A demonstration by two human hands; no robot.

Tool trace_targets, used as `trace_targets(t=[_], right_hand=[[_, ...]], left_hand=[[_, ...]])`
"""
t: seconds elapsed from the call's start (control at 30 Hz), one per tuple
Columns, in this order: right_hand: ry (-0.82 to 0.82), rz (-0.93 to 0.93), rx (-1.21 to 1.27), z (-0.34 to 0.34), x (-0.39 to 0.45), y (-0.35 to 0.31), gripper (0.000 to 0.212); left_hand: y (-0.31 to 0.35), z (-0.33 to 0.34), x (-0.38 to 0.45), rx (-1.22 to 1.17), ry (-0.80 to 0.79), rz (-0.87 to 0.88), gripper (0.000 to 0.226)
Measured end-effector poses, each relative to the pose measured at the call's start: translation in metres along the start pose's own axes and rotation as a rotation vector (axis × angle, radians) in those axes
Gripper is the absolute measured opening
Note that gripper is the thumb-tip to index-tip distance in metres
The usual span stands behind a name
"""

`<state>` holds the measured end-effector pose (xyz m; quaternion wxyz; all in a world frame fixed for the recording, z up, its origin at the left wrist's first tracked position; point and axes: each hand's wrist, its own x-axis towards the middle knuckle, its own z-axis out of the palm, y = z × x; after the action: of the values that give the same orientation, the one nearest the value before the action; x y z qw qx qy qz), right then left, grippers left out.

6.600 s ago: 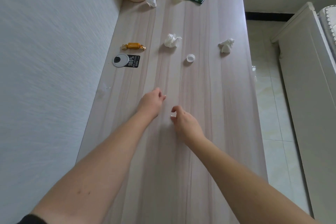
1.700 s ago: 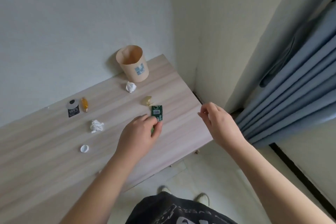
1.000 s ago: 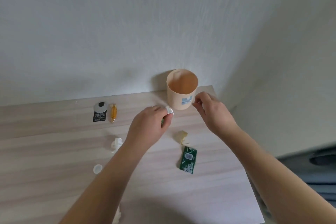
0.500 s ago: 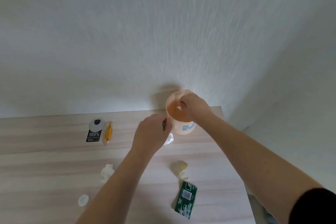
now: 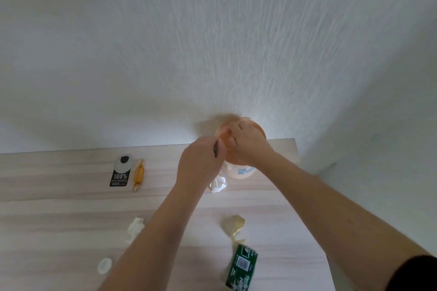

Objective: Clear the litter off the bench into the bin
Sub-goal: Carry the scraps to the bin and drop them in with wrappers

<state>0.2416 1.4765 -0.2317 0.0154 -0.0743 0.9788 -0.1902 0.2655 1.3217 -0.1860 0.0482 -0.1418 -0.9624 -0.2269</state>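
Note:
The peach-coloured bin stands against the wall at the bench's far right corner. My right hand hovers over its mouth, palm down, fingers loosely apart, and I see nothing in it. My left hand is just left of the rim, pinching a small dark green scrap. A crumpled white tissue lies against the bin's foot, partly behind my left wrist. Other litter on the bench: a yellow wrapper, a green packet, another tissue, a white cap, a gold candy and a black tag.
A white textured wall runs right behind the bench and the bin. The bench's right end drops off just past the bin, where a side wall meets the corner.
I walked along the bench to the bin. My left hand picked up the green scrap and came up to the rim. My right hand moved from beside the bin to over its mouth.

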Motion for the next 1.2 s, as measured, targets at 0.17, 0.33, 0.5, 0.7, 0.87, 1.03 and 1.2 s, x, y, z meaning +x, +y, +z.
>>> trace_targets(t=[0.17, 0.33, 0.5, 0.7, 0.87, 1.03, 1.2], right_hand=[[-0.032, 0.005, 0.126, 0.001, -0.004, 0.005, 0.035], [0.033, -0.053, 0.222, -0.010, -0.015, 0.006, 0.034], [0.259, 0.047, 0.204, -0.025, -0.036, 0.016, 0.026], [0.438, 0.049, 0.102, -0.027, -0.088, 0.025, 0.011], [0.394, 0.052, 0.062, -0.015, -0.125, 0.024, 0.015], [0.314, 0.026, 0.136, 0.005, -0.157, 0.017, 0.017], [-0.036, -0.013, 0.208, 0.060, -0.176, -0.007, 0.030]], left_hand=[[0.005, 0.007, 0.013, -0.081, -0.031, -0.038, 0.034], [0.012, 0.016, 0.028, -0.257, -0.057, -0.034, 0.016], [0.016, 0.033, 0.042, -0.179, -0.143, 0.130, 0.020], [0.017, 0.054, 0.060, 0.033, -0.433, 0.324, 0.030], [0.017, 0.057, 0.057, 0.169, -0.402, 0.442, 0.024], [0.015, 0.037, 0.030, 0.007, -0.201, 0.452, 0.023], [-0.002, 0.017, -0.014, -0.075, 0.143, 0.340, 0.008]])
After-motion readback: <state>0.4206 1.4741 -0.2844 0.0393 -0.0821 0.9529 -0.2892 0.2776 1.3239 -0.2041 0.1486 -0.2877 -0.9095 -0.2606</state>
